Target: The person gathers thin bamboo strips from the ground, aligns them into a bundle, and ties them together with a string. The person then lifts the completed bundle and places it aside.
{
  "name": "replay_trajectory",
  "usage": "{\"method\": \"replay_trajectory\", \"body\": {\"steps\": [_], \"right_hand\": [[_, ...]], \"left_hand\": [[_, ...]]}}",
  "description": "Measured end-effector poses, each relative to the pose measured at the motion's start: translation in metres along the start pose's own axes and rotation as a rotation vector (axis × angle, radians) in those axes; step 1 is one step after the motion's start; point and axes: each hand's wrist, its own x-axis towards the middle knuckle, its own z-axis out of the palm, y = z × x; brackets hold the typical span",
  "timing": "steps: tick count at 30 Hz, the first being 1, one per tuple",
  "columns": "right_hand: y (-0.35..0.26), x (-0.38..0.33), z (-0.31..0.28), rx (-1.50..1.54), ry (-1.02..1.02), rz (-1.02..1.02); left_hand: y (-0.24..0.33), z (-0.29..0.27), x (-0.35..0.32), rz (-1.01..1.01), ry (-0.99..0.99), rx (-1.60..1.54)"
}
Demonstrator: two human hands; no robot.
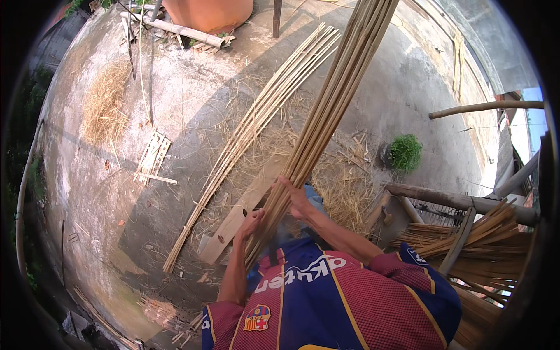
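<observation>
A thick bundle of long bamboo strips slants from my lap up to the top edge of the view. My right hand grips it from the right side, fingers over the strips. Lower down, my left hand closes on its left edge; a small dark thing shows by the fingers, too small to name. Under the bundle lies a flat wooden plank, partly hidden. To its left, a second, looser bunch of pale strips rests on the concrete floor.
Shavings litter the floor around me. A wooden rack with more strips stands at my right, near a potted green plant. Farther off are a straw pile, a slatted wooden piece and a large orange pot.
</observation>
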Motion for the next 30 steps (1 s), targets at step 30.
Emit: {"method": "replay_trajectory", "body": {"steps": [30], "right_hand": [[-0.191,0.028,0.076,-1.898,-0.282,-0.927]], "left_hand": [[0.016,0.057,0.019,0.16,0.254,0.233]]}}
